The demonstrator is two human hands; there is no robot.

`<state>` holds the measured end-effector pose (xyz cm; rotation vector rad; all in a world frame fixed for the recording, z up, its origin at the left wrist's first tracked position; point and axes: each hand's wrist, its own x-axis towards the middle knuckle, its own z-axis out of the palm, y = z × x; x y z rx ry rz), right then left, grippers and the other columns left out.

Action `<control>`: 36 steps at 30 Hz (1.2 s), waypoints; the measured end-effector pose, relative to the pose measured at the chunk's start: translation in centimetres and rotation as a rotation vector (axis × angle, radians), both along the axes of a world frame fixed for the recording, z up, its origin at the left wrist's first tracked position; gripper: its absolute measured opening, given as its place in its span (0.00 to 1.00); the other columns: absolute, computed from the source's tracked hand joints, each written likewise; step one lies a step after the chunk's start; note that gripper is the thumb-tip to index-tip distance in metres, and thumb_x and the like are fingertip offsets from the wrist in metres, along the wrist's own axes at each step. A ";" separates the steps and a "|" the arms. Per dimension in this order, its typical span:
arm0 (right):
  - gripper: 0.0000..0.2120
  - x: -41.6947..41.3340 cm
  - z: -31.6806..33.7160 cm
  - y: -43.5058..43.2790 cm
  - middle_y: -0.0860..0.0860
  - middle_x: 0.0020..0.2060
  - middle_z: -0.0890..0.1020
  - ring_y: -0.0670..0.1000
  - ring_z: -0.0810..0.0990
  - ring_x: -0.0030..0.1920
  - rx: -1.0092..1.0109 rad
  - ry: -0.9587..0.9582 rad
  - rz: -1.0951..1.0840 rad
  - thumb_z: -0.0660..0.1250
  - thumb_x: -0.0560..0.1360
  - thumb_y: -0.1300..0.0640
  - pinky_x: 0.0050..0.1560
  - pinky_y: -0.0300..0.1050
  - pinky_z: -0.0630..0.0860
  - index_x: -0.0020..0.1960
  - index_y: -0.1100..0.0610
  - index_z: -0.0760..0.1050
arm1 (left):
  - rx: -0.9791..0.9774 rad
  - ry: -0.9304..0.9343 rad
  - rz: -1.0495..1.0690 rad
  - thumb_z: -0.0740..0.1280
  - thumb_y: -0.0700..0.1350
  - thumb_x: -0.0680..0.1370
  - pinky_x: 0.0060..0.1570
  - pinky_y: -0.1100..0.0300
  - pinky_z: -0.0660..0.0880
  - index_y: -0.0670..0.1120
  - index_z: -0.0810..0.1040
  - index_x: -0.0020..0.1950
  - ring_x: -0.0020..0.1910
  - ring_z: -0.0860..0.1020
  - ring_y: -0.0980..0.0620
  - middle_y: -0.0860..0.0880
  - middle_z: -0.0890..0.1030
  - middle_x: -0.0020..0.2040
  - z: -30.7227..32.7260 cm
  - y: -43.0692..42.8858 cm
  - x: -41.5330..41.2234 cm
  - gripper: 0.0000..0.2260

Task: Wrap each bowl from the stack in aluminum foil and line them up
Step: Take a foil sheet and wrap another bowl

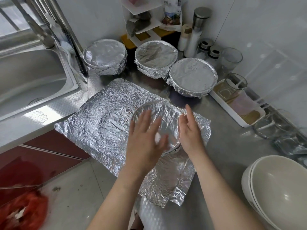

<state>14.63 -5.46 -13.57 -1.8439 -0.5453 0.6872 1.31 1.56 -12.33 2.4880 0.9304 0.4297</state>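
— What are you working on?
— On the crinkled silver aluminium foil sheet (103,117), toward its right end, my left hand (146,131) lies flat with fingers spread atop the round foil-draped bowl (166,112). My right hand (191,130), fingers straight, presses its right side.
— Any tips?
— Smooth outward from the centre, then tuck foil tight under the rim, I'd say. The stacked cream bowls (274,188) wait far right.
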 end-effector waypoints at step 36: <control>0.24 -2.1 1.6 0.3 0.49 0.72 0.68 0.52 0.66 0.72 0.003 0.446 -0.357 0.53 0.82 0.43 0.67 0.37 0.59 0.74 0.54 0.64 | -0.913 -0.709 0.626 0.56 0.54 0.83 0.71 0.47 0.66 0.51 0.72 0.72 0.70 0.70 0.52 0.49 0.74 0.70 0.2 1.5 -0.2 0.19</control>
